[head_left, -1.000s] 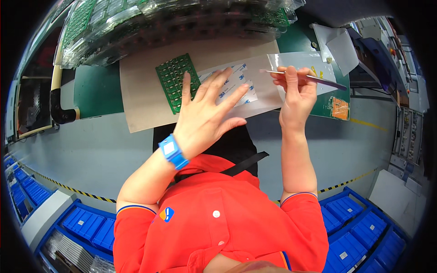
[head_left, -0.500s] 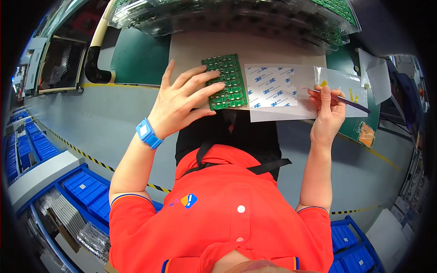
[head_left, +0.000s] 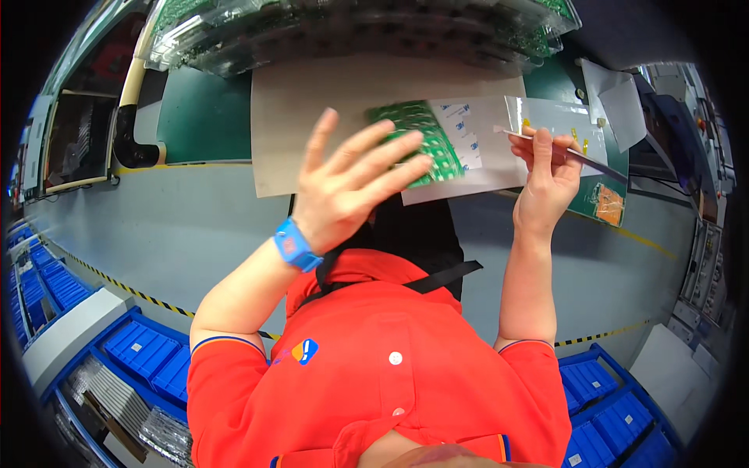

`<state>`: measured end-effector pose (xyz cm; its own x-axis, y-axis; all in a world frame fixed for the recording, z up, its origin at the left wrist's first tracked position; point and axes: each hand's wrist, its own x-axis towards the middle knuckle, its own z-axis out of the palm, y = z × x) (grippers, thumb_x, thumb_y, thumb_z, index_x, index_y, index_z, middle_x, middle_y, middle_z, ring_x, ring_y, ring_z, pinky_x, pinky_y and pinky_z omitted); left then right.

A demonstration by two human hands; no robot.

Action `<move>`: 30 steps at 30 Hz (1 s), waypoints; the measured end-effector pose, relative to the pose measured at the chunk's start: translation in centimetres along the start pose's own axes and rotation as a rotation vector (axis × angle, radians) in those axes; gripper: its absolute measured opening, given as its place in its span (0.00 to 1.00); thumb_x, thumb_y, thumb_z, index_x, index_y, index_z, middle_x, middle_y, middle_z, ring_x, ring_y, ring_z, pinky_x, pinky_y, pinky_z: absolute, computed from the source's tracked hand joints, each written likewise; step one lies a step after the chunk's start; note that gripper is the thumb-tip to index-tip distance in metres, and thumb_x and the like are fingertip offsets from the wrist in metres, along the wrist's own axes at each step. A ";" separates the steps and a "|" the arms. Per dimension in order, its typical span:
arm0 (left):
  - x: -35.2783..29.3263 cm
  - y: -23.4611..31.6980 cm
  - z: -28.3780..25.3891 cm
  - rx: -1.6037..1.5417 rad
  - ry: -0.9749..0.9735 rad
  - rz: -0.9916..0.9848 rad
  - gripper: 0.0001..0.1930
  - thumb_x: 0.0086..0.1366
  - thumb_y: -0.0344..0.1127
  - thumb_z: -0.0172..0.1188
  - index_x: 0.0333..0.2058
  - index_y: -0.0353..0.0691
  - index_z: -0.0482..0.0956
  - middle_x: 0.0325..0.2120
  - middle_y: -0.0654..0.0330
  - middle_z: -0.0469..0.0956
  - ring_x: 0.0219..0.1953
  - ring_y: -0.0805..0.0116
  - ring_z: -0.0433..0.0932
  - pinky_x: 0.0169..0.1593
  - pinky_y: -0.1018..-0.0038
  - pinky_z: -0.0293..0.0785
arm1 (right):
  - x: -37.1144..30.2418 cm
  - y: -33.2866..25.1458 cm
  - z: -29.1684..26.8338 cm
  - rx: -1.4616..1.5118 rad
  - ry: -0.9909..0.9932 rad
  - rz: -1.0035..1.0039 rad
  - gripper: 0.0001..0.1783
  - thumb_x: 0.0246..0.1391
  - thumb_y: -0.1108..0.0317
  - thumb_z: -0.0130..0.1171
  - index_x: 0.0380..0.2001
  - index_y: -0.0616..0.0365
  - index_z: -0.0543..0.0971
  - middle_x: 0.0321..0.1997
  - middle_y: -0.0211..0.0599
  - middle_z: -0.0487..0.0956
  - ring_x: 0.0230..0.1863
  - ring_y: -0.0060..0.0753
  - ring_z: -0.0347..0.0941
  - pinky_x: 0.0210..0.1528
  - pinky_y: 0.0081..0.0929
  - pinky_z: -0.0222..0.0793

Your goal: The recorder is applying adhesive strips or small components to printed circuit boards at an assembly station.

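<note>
My left hand (head_left: 347, 183), with a blue wristband (head_left: 296, 243), is spread wide over the left part of a green circuit board panel (head_left: 438, 148). Motion smears the fingers, and whether they touch the panel I cannot tell. Tilted, the panel covers part of a white sheet with blue print (head_left: 468, 139). That sheet lies on a larger pale backing sheet (head_left: 437, 192). To the right, my right hand (head_left: 546, 179) is closed around dark tweezers (head_left: 597, 167). A small pale bit shows at their tip, too small to name.
Clear film (head_left: 546, 111) with yellow pieces (head_left: 575, 134) lies on the right. Stacked clear trays of green boards (head_left: 351, 35) line the back of the table. An orange packet (head_left: 608, 204) sits at the right corner. Blue bins (head_left: 140, 349) stand behind on the left.
The circuit board panel has shifted right and tilted, covering part of the printed sheet. My left hand has moved right with fingers more spread. My right hand keeps the tweezers.
</note>
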<state>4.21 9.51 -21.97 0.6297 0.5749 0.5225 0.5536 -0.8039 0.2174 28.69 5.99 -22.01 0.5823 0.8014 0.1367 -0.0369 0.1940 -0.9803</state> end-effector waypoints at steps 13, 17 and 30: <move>6.0 -4.6 0.6 -0.514 -0.269 -0.127 0.22 0.67 0.38 0.54 0.58 0.38 0.70 0.61 0.50 0.66 0.60 0.49 0.66 0.61 0.62 0.64 | -0.4 1.2 -0.9 0.028 -0.048 0.124 0.07 0.63 0.69 0.56 0.38 0.55 0.67 0.35 0.39 0.79 0.32 0.28 0.78 0.39 0.23 0.74; 8.6 -7.3 2.3 -0.606 -0.171 -0.198 0.15 0.67 0.37 0.54 0.48 0.35 0.79 0.51 0.52 0.76 0.51 0.49 0.75 0.54 0.64 0.72 | -0.1 2.2 -1.6 -0.004 -0.027 0.089 0.08 0.62 0.68 0.57 0.37 0.56 0.67 0.35 0.37 0.78 0.32 0.28 0.78 0.38 0.21 0.74; 8.1 -9.0 3.1 -0.614 -0.147 -0.101 0.13 0.65 0.31 0.57 0.48 0.37 0.79 0.49 0.51 0.78 0.50 0.53 0.77 0.54 0.67 0.73 | -1.4 2.0 -1.4 0.031 -0.030 0.110 0.08 0.62 0.73 0.56 0.37 0.55 0.66 0.34 0.37 0.77 0.32 0.27 0.77 0.39 0.23 0.77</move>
<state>5.98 21.88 -22.26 0.6828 0.6323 0.3660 0.2285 -0.6606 0.7151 28.96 4.47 -24.40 0.5485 0.8355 0.0334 -0.1246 0.1211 -0.9848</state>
